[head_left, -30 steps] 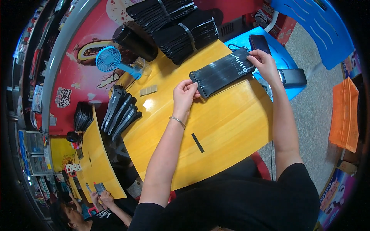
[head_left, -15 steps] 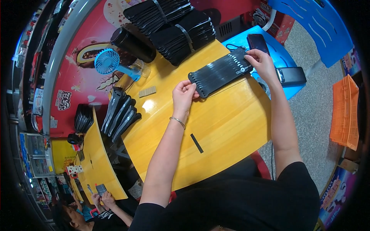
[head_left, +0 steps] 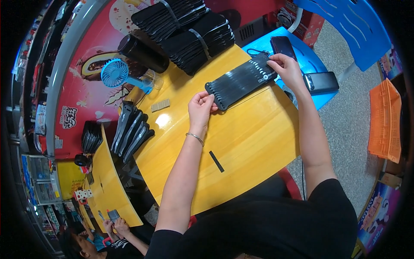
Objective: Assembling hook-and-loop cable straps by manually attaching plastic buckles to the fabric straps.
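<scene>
A flat black rectangular panel (head_left: 241,82) with a row of pale marks near its right end is held low over the yellow table (head_left: 241,142). My left hand (head_left: 201,107) pinches its near left corner between thumb and fingers. At the far right end, the thumb and fingers of my right hand (head_left: 284,68) close on the edge. A short narrow black strip (head_left: 217,161) lies on the table in front of me, to the right of my left forearm. The undersides of both hands' fingers are partly hidden.
Banded stacks of black pieces (head_left: 194,43), a black cylinder (head_left: 143,53), a blue fan (head_left: 125,75) and a small tan block (head_left: 160,105) stand at the back. Black pieces (head_left: 131,129) hang left. Phones (head_left: 321,82) lie on a blue chair (head_left: 317,64). Another person's hands (head_left: 116,226) work at lower left.
The whole view has shifted slightly, so everything sits a little further left. Both hands keep their hold on the black panel, with little other visible movement.
</scene>
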